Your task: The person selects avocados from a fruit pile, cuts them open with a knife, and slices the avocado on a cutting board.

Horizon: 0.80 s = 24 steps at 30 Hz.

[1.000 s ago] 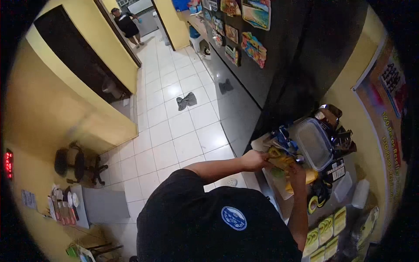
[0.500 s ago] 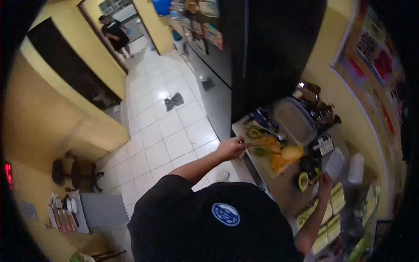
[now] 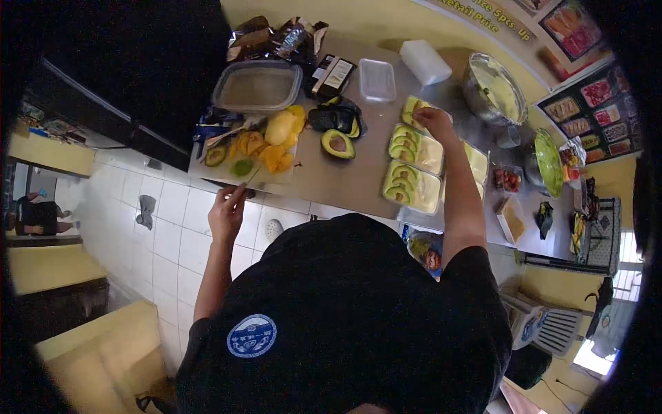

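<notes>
My left hand (image 3: 227, 212) is at the counter's front edge, its fingers closed on a thin knife (image 3: 254, 176) that points over the cutting board (image 3: 283, 176). Peeled and cut mango (image 3: 279, 131), an avocado piece (image 3: 216, 156) and a green scrap (image 3: 242, 168) lie by the blade. My right hand (image 3: 433, 123) reaches over the farthest of several clear tubs (image 3: 429, 154). Its fingers are pinched together at the avocado slices (image 3: 412, 110) there; what they hold is hidden. Pale cream and fanned avocado slices fill the nearer tubs. A halved avocado with its pit (image 3: 338, 143) rests mid-counter.
Behind the fruit stand a lidless plastic box (image 3: 258, 86), a dark carton (image 3: 331, 76) and a small clear container (image 3: 377, 79). To the right are a metal bowl (image 3: 493, 90), a green bowl (image 3: 548, 162) and strawberries (image 3: 507, 179). Another person (image 3: 41, 214) is in the doorway.
My view has swung right, along the counter. The right hand has gone from beside the avocados to the far tub. My left hand still holds the knife near the mango.
</notes>
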Tool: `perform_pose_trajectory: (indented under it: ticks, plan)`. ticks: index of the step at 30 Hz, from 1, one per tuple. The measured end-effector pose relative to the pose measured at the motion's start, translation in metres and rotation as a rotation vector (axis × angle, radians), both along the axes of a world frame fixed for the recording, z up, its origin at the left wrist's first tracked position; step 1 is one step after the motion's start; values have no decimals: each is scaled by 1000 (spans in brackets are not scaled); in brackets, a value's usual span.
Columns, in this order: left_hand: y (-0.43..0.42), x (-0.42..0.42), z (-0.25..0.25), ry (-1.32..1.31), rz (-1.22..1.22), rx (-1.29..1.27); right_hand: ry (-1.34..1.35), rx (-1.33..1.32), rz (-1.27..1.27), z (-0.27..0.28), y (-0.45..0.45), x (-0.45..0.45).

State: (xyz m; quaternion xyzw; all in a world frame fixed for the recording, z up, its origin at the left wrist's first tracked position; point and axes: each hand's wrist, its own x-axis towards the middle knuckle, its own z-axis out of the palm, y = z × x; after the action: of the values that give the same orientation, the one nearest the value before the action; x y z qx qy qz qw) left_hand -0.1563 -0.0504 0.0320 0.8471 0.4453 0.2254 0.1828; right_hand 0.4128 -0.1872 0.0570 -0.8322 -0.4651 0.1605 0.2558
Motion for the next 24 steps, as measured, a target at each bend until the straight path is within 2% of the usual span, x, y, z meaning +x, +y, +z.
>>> perform_pose_trajectory:
  ticks: [1,6,11,13,15,16,17,18,19,20,21,23,24]
  plan:
    - [-3,0,1,38,21,-6,-79,12,40,0,-1,3]
    - [-16,-3,4,135,65,46,-24,6,29,-17,-6,26]
    - [-27,-10,5,91,115,61,-15,9,130,-39,0,39]
    - [-30,-15,5,87,127,55,-164,-5,51,-56,7,48]
    - [-31,-21,1,48,156,20,-340,14,-25,-47,8,30]
    - [-29,-27,-9,10,149,36,-187,154,-7,-60,7,38]
    - [-29,-29,-6,52,166,6,-233,-36,-130,-36,6,21]
    - [-28,-33,-14,3,179,-50,-316,88,-155,-56,6,30]
    - [-28,-33,-9,16,176,18,-682,371,-77,-141,6,99]
    - [-25,-37,-12,134,168,19,-460,417,-69,-122,1,81]
    - [-22,-41,-17,26,121,30,-525,-6,-223,-96,12,69]
    - [-21,-41,-7,37,131,76,-432,239,-113,-109,6,82]
    - [-19,-41,-7,55,128,99,-510,125,-128,-92,7,68]
